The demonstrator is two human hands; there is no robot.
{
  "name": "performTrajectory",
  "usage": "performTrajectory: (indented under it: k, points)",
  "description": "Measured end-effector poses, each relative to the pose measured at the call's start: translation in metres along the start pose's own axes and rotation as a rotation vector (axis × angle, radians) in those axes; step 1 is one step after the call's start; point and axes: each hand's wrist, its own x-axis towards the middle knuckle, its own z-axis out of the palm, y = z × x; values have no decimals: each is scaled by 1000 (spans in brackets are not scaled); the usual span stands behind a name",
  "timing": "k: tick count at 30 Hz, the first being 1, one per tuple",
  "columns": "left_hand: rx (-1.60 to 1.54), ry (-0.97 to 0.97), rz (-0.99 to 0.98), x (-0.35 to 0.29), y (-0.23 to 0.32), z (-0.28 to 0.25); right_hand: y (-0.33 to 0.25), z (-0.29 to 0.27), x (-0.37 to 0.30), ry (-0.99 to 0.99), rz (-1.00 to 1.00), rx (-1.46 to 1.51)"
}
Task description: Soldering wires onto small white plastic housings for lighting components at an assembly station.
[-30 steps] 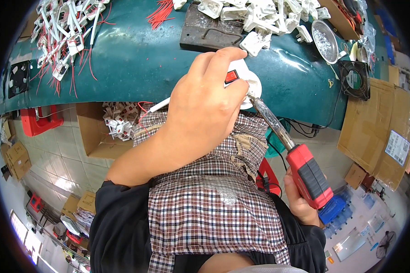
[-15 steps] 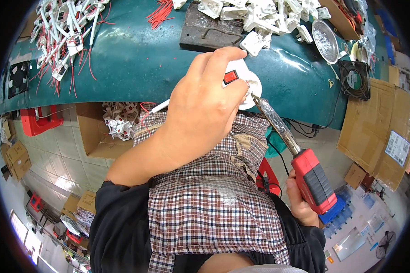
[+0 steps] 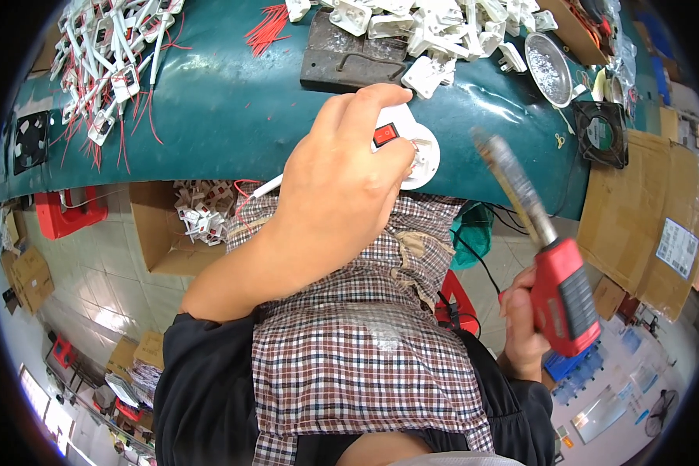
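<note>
My left hand [image 3: 340, 167] is closed around a white plastic socket housing [image 3: 422, 165] at the table's front edge. A red rocker switch [image 3: 385, 134] sits in the housing, between my thumb and forefinger. From behind that hand a white cable [image 3: 269, 186] with thin red wire sticks out to the left. My right hand [image 3: 525, 326] grips a soldering iron [image 3: 565, 291] by its red and black handle. The iron's tip points up and away, to the right of the housing and apart from it; motion blurs it slightly.
Finished-looking cabled switch pieces [image 3: 124, 81] pile up at the far left. Red wires [image 3: 267, 29] lie near a dark metal block [image 3: 342, 66]. White housings [image 3: 435, 39] heap at the back, beside a metal dish [image 3: 549, 70]. A small fan [image 3: 600, 133] stands at the right edge.
The soldering iron has swung off the housing, to the right. My right hand has moved right with it. My left hand still holds the housing in nearly the same place.
</note>
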Motion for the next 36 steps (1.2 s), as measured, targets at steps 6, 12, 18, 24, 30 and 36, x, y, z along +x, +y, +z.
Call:
performTrajectory:
  k: [6,12,18,24,30,36]
  points:
    - [25,-9,15,0,-1,-2,25,40,84,389,-134,315]
    - [13,-29,-5,1,-1,-3,53,84,169,270,-313,275]
    - [7,1,-50,-1,0,8,77,107,207,279,-749,-165]
    - [94,125,44,-8,1,16,62,129,201,419,-631,-330]
    - [-86,188,41,-7,-2,-12,61,133,205,388,-495,-349]
    - [-328,-84,-346,-49,-46,-108,52,127,203,407,-392,-216]
